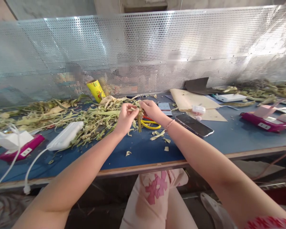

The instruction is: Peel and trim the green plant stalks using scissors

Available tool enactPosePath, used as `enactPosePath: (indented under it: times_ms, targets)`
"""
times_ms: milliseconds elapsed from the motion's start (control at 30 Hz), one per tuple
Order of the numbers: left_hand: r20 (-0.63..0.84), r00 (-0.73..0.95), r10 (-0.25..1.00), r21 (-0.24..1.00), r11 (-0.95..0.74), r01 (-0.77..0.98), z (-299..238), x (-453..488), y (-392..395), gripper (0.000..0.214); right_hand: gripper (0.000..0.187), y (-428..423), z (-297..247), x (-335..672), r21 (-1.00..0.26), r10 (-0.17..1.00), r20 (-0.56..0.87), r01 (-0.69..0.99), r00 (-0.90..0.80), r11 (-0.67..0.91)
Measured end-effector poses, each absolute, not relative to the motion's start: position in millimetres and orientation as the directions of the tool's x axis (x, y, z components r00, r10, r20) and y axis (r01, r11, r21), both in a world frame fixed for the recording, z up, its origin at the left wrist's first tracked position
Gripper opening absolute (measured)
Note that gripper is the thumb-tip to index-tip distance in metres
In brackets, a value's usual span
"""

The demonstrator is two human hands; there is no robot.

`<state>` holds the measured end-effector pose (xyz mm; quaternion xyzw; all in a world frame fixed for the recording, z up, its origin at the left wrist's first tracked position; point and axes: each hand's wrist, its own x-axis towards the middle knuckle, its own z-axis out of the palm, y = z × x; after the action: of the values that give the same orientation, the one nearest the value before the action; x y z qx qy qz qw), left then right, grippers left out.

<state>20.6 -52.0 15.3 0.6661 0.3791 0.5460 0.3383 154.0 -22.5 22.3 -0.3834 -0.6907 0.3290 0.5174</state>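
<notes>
Both hands meet over the blue table, pinching a short greenish-brown plant stem point(139, 124) that hangs down between them. My left hand point(126, 116) has thumb and fingertips closed at its upper end. My right hand point(149, 108) is closed on the same spot from the right, and its fingertips partly hide the stem's top. Just beneath my right hand lies a yellow loop handle point(152, 127) with a red part beside it. A heap of dry, pale green plant strips point(95, 119) spreads to the left of my left hand.
A perforated metal screen point(147, 41) rises behind the table point(143, 156). To the right are a phone point(194, 125), a white earbud case point(198, 110) and brown paper point(190, 98). At left stand a yellow tube point(95, 90), a white power bank point(66, 136) and a purple power strip point(22, 149).
</notes>
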Motion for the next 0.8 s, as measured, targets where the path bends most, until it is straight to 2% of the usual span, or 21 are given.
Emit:
enactPosePath:
  times_ms: [100, 167, 267, 433, 800]
  targets:
    - [0.741, 0.126, 0.659, 0.534, -0.693, 0.484, 17.4, 18.1, -55.1, 0.042, 0.03, -19.1, 18.7, 151.2, -0.882, 0.896, 0.443, 0.159, -0.038, 0.443]
    - [0.833, 0.183, 0.522, 0.304, -0.709, 0.637, 19.5, 17.1, -57.4, 0.045, 0.031, -17.7, 15.5, 148.1, -0.893, 0.9, 0.435, 0.144, 0.023, 0.427]
    - [0.881, 0.227, 0.415, 0.114, -0.651, 0.751, 22.0, 17.3, -61.7, 0.046, 0.03, -18.4, 12.1, 141.8, -0.896, 0.899, 0.434, 0.134, 0.058, 0.423]
    - [0.868, 0.295, 0.399, -0.01, -0.581, 0.814, 23.2, 17.3, -65.5, 0.031, 0.028, -26.2, 12.9, 133.3, -0.881, 0.884, 0.464, 0.13, 0.055, 0.455]
    - [0.873, 0.355, 0.334, -0.097, -0.595, 0.798, 24.2, 9.7, -54.8, 0.016, 0.03, -29.1, 13.4, 131.2, -0.889, 0.891, 0.45, 0.117, 0.053, 0.442]
